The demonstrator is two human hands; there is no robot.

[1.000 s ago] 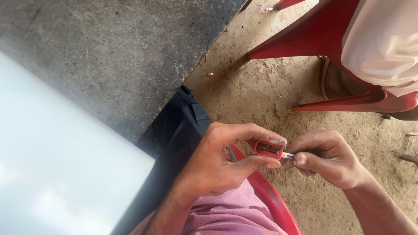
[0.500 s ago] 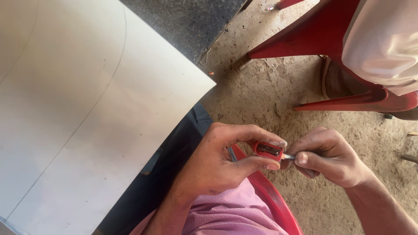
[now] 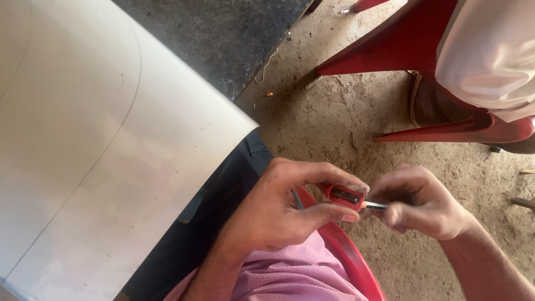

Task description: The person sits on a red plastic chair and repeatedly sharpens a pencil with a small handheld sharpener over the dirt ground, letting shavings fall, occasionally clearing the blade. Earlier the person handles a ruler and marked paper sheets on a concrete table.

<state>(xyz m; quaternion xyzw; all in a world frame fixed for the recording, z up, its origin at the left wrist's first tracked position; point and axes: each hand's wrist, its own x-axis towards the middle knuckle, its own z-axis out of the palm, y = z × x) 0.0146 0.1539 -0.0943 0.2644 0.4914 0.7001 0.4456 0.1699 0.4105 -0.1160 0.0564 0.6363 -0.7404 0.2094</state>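
Close together, left hand (image 3: pixel 273 214) fingers pinching red sharpener (image 3: pixel 344 196), right hand (image 3: pixel 423 203) gripping what looks like a pencil (image 3: pixel 374 205).

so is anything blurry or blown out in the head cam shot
Head view: the right hand is smeared by motion blur, the left hand and red sharpener stay fairly sharp; the white sheet is bright and washed out, with faint curved lines.

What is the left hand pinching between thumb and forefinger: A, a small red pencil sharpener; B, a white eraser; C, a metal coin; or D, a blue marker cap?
A: the left hand grips a small red sharpener while the right hand feeds a pencil into it.
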